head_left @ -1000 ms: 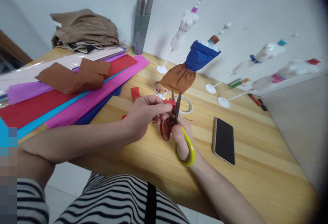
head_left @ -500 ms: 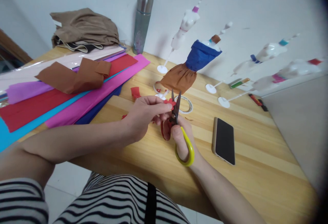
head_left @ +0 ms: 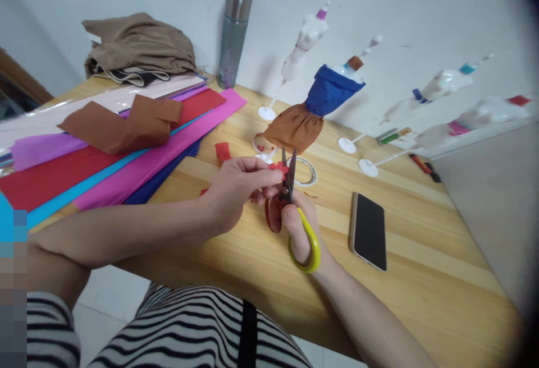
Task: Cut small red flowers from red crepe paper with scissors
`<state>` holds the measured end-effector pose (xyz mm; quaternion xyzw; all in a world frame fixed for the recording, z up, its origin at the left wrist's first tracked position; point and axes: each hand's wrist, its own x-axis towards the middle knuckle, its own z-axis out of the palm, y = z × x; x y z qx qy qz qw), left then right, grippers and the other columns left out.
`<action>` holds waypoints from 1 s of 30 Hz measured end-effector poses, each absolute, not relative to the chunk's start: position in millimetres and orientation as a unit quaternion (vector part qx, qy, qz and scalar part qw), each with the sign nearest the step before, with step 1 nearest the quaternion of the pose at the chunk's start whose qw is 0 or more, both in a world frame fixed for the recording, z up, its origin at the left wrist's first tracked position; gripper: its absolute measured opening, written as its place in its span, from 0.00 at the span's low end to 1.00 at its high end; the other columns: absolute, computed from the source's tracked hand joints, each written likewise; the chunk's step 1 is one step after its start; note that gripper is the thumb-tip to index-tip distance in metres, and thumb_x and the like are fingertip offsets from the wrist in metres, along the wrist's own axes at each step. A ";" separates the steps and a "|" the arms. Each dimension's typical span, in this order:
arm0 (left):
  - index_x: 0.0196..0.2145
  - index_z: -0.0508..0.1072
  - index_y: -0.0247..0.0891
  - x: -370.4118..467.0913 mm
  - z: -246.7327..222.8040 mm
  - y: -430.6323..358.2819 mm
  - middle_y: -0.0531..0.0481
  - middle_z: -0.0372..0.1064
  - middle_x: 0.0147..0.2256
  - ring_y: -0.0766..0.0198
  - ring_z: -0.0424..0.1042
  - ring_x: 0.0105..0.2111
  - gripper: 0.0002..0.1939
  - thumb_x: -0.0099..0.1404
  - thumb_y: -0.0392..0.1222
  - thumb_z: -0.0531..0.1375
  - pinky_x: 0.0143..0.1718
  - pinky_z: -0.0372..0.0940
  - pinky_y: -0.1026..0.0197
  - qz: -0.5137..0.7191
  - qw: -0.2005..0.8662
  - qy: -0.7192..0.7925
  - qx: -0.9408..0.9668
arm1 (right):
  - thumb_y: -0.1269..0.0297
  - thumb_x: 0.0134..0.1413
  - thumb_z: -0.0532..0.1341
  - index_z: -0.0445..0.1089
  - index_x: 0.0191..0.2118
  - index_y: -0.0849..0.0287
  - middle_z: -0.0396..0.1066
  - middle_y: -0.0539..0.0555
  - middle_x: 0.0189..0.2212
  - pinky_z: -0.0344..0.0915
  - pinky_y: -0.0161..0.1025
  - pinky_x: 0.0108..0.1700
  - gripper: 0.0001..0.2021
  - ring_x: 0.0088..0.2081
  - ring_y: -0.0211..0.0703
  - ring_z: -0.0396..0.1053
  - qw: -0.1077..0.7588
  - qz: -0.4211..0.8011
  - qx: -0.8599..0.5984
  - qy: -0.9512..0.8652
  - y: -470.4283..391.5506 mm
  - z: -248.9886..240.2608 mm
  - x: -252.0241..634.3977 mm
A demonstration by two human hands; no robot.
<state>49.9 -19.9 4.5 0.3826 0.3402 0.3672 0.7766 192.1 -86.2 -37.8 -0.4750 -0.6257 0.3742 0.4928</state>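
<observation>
Between thumb and fingers, my left hand (head_left: pixel 240 188) pinches a small red paper piece (head_left: pixel 278 169) with a scalloped edge. My right hand (head_left: pixel 300 228) holds scissors (head_left: pixel 310 249) with yellow and red handles; their dark blades are slightly parted, pointing away from me, right beside the red piece. Just beyond the blades stands a small mannequin in a blue top (head_left: pixel 332 92) and a brown gathered skirt (head_left: pixel 295 127). A white tape ring (head_left: pixel 312 171) lies behind the scissors. Red scraps (head_left: pixel 222 152) rest on the table left of the tape.
Coloured paper strips (head_left: pixel 168 160) and a brown piece (head_left: pixel 147 127) cover the left side, with folded brown cloth (head_left: pixel 138 45) behind. A bottle (head_left: pixel 234 34) stands at the back. Undressed mannequins (head_left: pixel 309 31) line the wall. A phone (head_left: pixel 369 232) lies at right.
The scissor blades have shifted very slightly and appear a little closer together. My left hand stays in place with the red piece.
</observation>
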 end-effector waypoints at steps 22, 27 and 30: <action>0.19 0.68 0.35 50.9 3.5 -15.8 0.53 0.65 0.17 0.72 0.61 0.18 0.12 0.54 0.38 0.67 0.21 0.52 0.67 0.386 0.752 0.330 0.421 | 0.44 0.68 0.53 0.69 0.45 0.53 0.70 0.51 0.31 0.59 0.39 0.25 0.19 0.20 0.38 0.59 0.498 0.392 -0.460 -0.622 -89.8 -46.0 197.0; 0.19 0.67 0.35 49.7 6.1 -13.9 0.54 0.65 0.16 0.73 0.61 0.18 0.12 0.52 0.37 0.67 0.20 0.52 0.67 0.386 0.746 0.326 0.433 | 0.46 0.67 0.54 0.70 0.44 0.54 0.73 0.54 0.38 0.58 0.38 0.24 0.17 0.22 0.38 0.61 0.501 0.398 -0.461 -0.615 -90.7 -45.8 196.5; 0.18 0.67 0.35 50.1 6.1 -12.9 0.55 0.66 0.16 0.74 0.61 0.17 0.12 0.52 0.36 0.66 0.20 0.52 0.68 0.388 0.742 0.326 0.438 | 0.46 0.66 0.55 0.70 0.44 0.54 0.72 0.53 0.36 0.57 0.37 0.23 0.17 0.22 0.37 0.59 0.500 0.399 -0.470 -0.608 -91.3 -46.5 196.6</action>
